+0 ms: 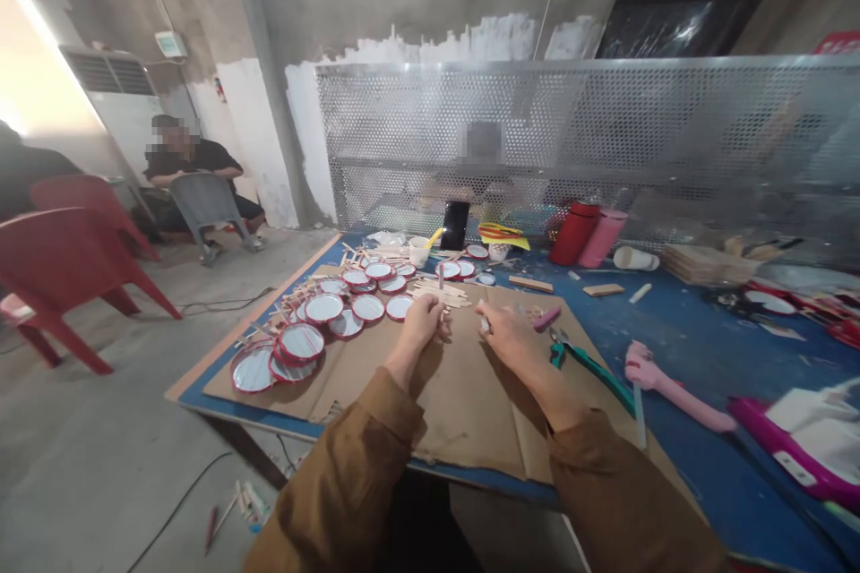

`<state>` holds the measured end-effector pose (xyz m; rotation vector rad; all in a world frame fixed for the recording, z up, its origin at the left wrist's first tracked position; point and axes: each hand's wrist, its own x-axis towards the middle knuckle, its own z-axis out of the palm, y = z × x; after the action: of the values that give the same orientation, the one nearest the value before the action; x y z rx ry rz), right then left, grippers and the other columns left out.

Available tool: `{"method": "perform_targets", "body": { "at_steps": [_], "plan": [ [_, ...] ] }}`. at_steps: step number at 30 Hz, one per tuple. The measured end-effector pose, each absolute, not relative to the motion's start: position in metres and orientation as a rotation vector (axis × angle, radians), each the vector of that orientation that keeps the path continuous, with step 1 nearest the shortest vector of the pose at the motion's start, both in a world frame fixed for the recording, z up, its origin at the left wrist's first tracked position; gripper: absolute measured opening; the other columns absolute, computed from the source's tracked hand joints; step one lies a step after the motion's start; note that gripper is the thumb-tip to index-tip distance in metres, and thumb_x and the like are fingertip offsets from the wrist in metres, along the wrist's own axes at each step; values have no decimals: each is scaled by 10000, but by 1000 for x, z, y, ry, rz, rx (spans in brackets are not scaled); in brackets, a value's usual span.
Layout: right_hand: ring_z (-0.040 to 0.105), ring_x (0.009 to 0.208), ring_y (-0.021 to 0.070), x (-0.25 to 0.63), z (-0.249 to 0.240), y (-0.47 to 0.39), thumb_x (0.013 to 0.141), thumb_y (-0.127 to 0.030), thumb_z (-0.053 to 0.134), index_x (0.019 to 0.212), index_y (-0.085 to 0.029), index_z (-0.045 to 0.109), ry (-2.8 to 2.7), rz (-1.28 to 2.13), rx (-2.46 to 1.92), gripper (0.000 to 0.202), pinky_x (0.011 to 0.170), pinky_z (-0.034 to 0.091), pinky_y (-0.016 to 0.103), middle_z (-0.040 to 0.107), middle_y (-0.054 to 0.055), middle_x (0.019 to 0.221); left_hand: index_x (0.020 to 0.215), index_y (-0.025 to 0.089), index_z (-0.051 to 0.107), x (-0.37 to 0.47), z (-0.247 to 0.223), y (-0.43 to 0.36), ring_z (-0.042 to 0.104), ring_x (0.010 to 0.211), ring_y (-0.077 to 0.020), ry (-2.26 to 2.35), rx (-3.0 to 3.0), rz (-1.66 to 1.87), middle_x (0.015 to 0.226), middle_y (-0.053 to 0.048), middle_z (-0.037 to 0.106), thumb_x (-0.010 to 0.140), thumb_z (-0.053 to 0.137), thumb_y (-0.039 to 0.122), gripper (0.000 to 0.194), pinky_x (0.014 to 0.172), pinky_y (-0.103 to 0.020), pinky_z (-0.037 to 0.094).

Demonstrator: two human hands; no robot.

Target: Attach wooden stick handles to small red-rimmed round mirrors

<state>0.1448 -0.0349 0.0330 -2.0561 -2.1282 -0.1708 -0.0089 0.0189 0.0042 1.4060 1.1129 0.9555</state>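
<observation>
My left hand [425, 324] is closed over the cardboard sheet [463, 416], pinching a small thin stick [441, 276] that points upward. To its right, my right hand [507, 331] has its fingers curled around a small pale piece that I cannot make out. Just beyond the hands lies a pile of flat wooden sticks [440, 294]. Several round, red-rimmed discs [323, 308] with pale faces spread out to the left, some overlapping. Beside my right hand are a purple-handled tool [546, 319] and teal-handled pliers [597, 369].
A pink glue gun [678, 389] and a magenta device [783, 448] lie on the blue table [605, 331] at right. Red [573, 235] and pink bottles [602, 238], a phone [455, 226] and cups stand before a perforated metal screen [403, 125]. People sit at left and behind the screen.
</observation>
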Motion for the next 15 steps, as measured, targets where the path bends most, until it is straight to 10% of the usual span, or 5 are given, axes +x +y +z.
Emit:
{"method": "perform_targets", "body": {
  "at_steps": [15],
  "plan": [
    [548, 950, 253, 158, 27, -32, 833, -68, 407, 1184, -183, 568, -1952, -385, -1963, 403, 759, 356, 332, 649, 128, 1034, 817, 158, 457, -9, -1, 23, 574, 458, -55, 1082, 1376, 968, 687, 11, 575, 841, 461, 129, 38, 362, -108, 385]
  ]
}}
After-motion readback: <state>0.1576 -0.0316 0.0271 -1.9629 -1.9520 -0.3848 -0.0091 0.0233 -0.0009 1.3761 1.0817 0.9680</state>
